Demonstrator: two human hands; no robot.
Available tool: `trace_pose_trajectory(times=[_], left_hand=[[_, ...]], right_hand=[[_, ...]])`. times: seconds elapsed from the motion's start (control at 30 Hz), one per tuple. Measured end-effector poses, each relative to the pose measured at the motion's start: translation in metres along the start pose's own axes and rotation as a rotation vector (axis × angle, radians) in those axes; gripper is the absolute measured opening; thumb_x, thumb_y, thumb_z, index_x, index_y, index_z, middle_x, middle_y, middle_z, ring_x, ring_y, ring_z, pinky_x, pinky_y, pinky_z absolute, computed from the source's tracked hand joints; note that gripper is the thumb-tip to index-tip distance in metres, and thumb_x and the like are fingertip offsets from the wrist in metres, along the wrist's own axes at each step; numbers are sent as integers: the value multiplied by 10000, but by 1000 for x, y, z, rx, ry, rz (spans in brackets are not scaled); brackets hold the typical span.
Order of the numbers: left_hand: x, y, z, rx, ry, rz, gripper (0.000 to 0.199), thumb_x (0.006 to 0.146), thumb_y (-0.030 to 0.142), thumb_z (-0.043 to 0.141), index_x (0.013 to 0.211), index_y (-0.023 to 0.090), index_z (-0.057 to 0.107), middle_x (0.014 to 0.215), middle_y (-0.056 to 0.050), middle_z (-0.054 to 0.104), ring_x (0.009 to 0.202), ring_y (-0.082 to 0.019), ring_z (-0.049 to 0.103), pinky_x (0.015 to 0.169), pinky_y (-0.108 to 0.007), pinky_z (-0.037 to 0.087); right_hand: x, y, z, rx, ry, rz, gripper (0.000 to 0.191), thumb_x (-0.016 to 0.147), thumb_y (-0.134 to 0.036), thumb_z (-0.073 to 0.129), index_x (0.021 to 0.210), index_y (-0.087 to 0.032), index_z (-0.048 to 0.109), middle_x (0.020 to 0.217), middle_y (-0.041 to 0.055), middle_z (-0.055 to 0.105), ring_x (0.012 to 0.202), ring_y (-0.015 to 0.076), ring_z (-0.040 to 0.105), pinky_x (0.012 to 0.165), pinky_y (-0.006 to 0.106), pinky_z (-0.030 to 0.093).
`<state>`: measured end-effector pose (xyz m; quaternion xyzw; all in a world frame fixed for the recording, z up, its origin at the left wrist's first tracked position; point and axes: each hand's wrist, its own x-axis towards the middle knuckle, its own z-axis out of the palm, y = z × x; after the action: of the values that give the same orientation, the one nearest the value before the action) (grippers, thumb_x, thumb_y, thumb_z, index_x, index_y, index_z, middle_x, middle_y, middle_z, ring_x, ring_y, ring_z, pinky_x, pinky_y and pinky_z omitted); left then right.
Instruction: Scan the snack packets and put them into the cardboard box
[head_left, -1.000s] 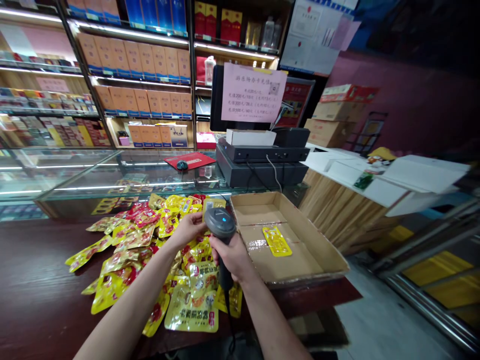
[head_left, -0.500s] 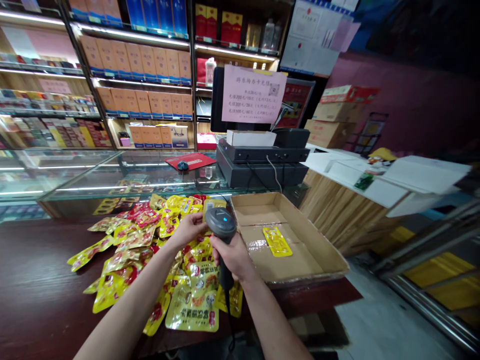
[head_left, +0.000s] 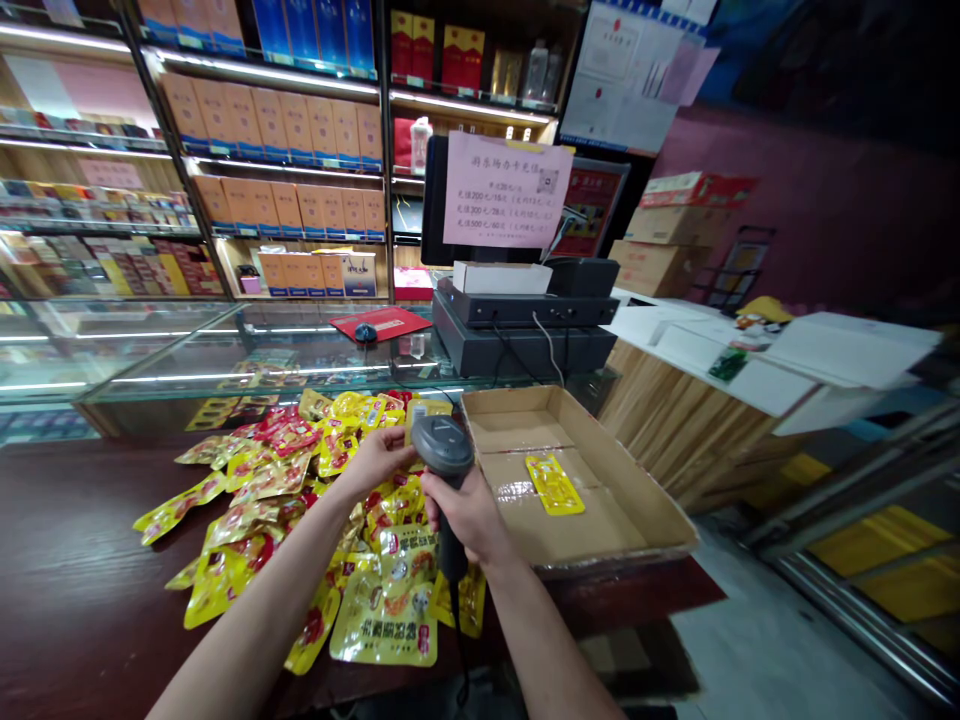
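Note:
My right hand (head_left: 466,508) is wrapped round the handle of a dark grey barcode scanner (head_left: 442,446), its cord hanging below. Just left of the scanner head, my left hand (head_left: 384,456) pinches a yellow snack packet (head_left: 426,410) by its edge; the barcode side shows behind the scanner. Beneath and around both hands spreads a heap of yellow, red and gold snack packets (head_left: 270,470). A larger pale-green snack packet (head_left: 390,615) lies at the heap's front. One yellow packet (head_left: 555,484) rests inside the shallow cardboard box (head_left: 637,480) on the right.
The dark wooden tabletop (head_left: 67,540) carries the heap and the box. Behind it stands a glass counter (head_left: 180,350) with a red mat (head_left: 401,320), a mouse (head_left: 365,333) and a till monitor (head_left: 435,220). Shelves of boxed goods (head_left: 285,130) line the back. White cartons (head_left: 847,345) sit at right.
The blue light on top of the scanner has gone out. Both hands, the scanner and the packet stay in almost the same place.

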<state>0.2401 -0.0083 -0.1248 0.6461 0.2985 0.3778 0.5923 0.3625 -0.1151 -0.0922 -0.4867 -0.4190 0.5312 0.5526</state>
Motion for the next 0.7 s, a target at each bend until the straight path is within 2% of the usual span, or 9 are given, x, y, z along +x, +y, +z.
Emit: trace_pose_trajectory(times=[0.07,0.17,0.23,0.37,0.47,0.6,0.7], left_hand=[[-2,1,-1,1,7,-37,306,686,371,686,908,161,663,761,-16,679,661,-145,601,645,-247,467],[-8,9,-3,2,5,-108,378,680,393,699,972,157,659,823,-28,689,633,-130,586,581,-224,446],[-12,19,-4,-16,-14,-142,401,674,387,711,998,157,662,862,-34,693,637,-120,583,562,-205,431],[-15,42,-1,-41,-67,-229,418,640,381,747,993,168,675,846,-29,693,602,-95,570,499,-172,388],[-7,57,10,-86,-136,-330,399,643,371,755,977,170,676,845,-42,690,635,-113,600,532,-189,438],[18,76,36,-285,-271,-481,395,739,441,658,1012,156,649,995,-113,676,866,-217,642,721,-328,527],[42,87,66,-337,-380,-550,444,799,493,559,1056,136,624,1026,-147,664,904,-243,642,714,-353,536]], right_hand=[[0,0,-2,3,50,-58,107,684,-267,622,697,-161,616,537,-17,588,417,91,470,437,218,407],[2,-4,-8,56,168,-165,221,640,-239,682,845,-162,655,851,33,692,748,151,619,700,246,486],[4,-8,-14,153,192,-127,290,615,-242,708,888,-165,647,918,44,697,880,188,625,804,286,478],[9,-23,-32,346,114,98,323,576,-228,724,878,-165,629,792,37,693,773,196,654,768,332,503],[10,-38,-51,400,43,155,243,580,-178,707,808,-172,622,719,22,669,691,169,646,692,299,517],[8,-60,-91,391,4,159,135,644,-155,660,774,-162,626,681,20,648,649,131,619,645,245,505],[1,-76,-125,348,44,147,112,664,-159,646,775,-157,629,665,22,645,630,126,611,655,246,501]])
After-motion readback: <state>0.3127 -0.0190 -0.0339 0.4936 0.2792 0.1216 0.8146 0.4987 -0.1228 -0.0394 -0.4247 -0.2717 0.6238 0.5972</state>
